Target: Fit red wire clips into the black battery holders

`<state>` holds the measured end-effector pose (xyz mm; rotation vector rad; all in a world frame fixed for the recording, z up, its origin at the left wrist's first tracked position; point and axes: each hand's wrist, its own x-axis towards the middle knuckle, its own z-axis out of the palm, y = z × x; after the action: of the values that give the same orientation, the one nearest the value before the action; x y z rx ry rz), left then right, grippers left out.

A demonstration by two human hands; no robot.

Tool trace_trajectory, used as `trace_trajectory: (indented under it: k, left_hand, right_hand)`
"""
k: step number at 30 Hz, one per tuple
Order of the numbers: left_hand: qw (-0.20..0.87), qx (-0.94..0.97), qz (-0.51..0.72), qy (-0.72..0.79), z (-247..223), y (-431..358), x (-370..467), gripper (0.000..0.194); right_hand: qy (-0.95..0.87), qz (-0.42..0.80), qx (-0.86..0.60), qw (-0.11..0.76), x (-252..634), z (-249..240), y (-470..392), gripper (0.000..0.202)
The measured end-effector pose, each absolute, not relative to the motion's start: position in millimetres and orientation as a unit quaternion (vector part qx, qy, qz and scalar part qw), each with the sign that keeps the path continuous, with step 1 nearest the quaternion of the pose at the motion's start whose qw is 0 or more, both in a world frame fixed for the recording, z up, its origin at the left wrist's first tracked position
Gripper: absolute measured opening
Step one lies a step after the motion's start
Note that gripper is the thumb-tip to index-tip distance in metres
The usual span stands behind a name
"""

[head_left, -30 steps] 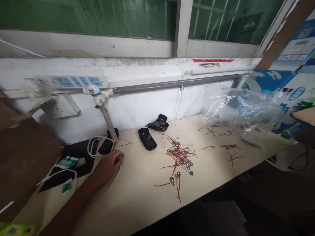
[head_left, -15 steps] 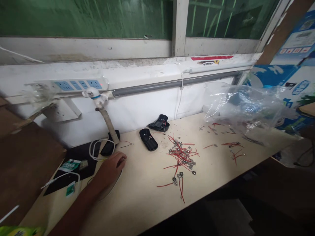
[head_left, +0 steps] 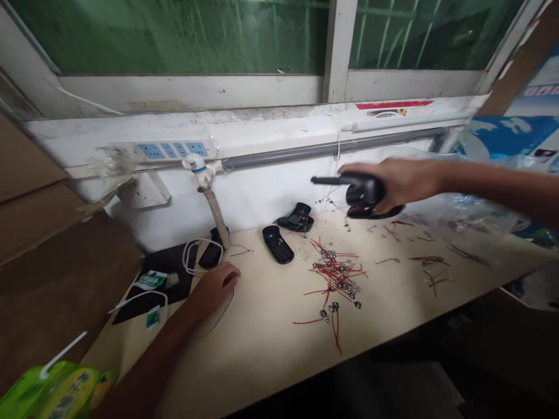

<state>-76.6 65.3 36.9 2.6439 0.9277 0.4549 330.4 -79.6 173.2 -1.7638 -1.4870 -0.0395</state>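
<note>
My right hand (head_left: 404,183) reaches in from the right above the table, blurred by motion. It grips black plastic casings (head_left: 367,195), with thin wires hanging from them. My left hand (head_left: 217,285) rests on the table at the left, its fingers curled; whatever lies under them is hidden. A white cord (head_left: 225,317) curves out beside that hand. Just beyond it lies a black casing (head_left: 211,255) with a thin wire. Two more black pieces, an oblong casing (head_left: 278,244) and a wider one (head_left: 297,218), lie near the wall.
Red wires with small metal parts (head_left: 338,270) lie heaped mid-table, with smaller groups (head_left: 425,260) to the right. A clear plastic bag (head_left: 476,218) sits at the far right. A hose (head_left: 216,212) drops from a tap below a power strip (head_left: 174,150). A green packet (head_left: 56,390) is at lower left.
My right hand has come into view from the right, holding black casings. My left hand stays in place on the table. The view has shifted slightly left.
</note>
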Motion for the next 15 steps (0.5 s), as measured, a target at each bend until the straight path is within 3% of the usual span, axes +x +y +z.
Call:
trace_trajectory:
  k: [2, 4, 9, 15]
  left_hand:
    - [0.154, 0.923, 0.162, 0.312, 38, 65, -78, 0.024]
    - [0.156, 0.925, 0.163, 0.307, 39, 64, -79, 0.026]
    - [0.154, 0.922, 0.162, 0.317, 40, 62, -82, 0.025]
    - [0.143, 0.926, 0.142, 0.32, 38, 62, -80, 0.023]
  right_hand:
    - [-0.643, 0.048, -0.722, 0.251, 328, 162, -55, 0.054]
    - [-0.657, 0.066, -0.729, 0.178, 320, 137, -34, 0.084]
    - [-0.656, 0.052, -0.711, 0.249, 305, 75, -7, 0.087]
    - [-0.603, 0.058, -0.726, 0.326, 303, 61, 7, 0.085]
